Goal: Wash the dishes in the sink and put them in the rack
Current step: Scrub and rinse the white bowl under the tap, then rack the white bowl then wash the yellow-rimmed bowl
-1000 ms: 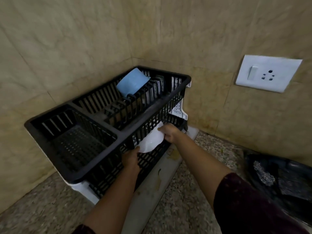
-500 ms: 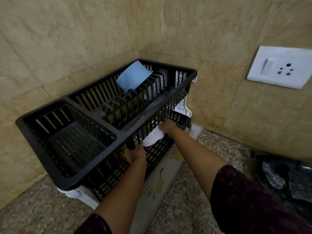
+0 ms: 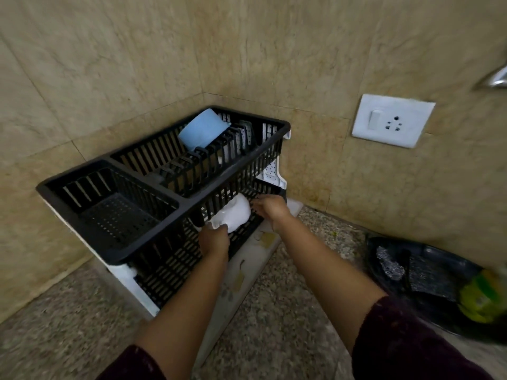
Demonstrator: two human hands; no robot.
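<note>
A black two-tier plastic dish rack [image 3: 115, 257] stands in the corner on the stone counter. A light blue bowl [image 3: 201, 129] leans among the slots of the upper tier. A white bowl [image 3: 235, 215] sits in the opening of the lower tier, under the upper tier's front rail. My left hand [image 3: 214, 240] grips the white bowl's near left edge. My right hand [image 3: 270, 208] touches its right side with fingers spread. The rest of the lower tier is hidden by the upper tier.
A white drip tray [image 3: 247, 267] lies under the rack. A white wall socket with switch [image 3: 392, 120] is on the tiled wall to the right. A black tray [image 3: 436, 281] with scrubbers and a green-yellow item [image 3: 482, 300] sits at far right.
The camera pulled back and the view widened. The white bowl went deeper into the lower tier, then shows more fully now; both hands stayed on it.
</note>
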